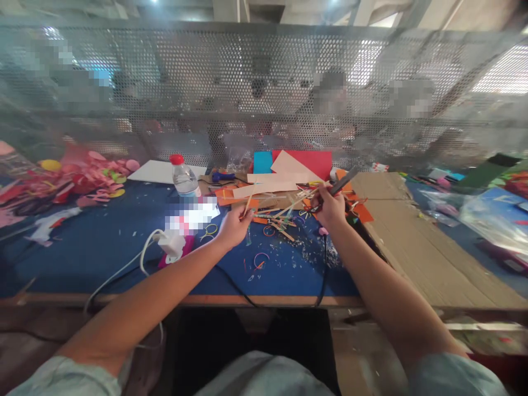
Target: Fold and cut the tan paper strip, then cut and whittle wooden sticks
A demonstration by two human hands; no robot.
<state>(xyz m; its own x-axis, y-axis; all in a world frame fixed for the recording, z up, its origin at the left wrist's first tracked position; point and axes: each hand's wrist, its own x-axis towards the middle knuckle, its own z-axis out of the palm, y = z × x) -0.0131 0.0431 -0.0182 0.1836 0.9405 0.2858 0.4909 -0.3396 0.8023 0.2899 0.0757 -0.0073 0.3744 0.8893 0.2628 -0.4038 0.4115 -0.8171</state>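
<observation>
My left hand (235, 225) is closed, pinching a thin pale stick (248, 199) that points upward from the fingertips. My right hand (330, 208) is wrapped round a dark, flat, blade-like tool (345, 180), whose long end slants up to the right; its exact kind is unclear. Between and beyond the hands lies a loose heap of thin wooden sticks (284, 234). Orange paper pieces (229, 197) lie behind it. A purple ring (261, 258) and small pale scraps (307, 250) are scattered on the blue tabletop (289, 280) in front.
A bottle with a red cap (185, 179) stands left of the hands, behind a lit phone and a white charger plug (171, 242) with cables. Pink paper pieces (91, 176) pile up far left. Flat cardboard (437, 258) covers the right. A perforated metal screen (264, 82) rises behind.
</observation>
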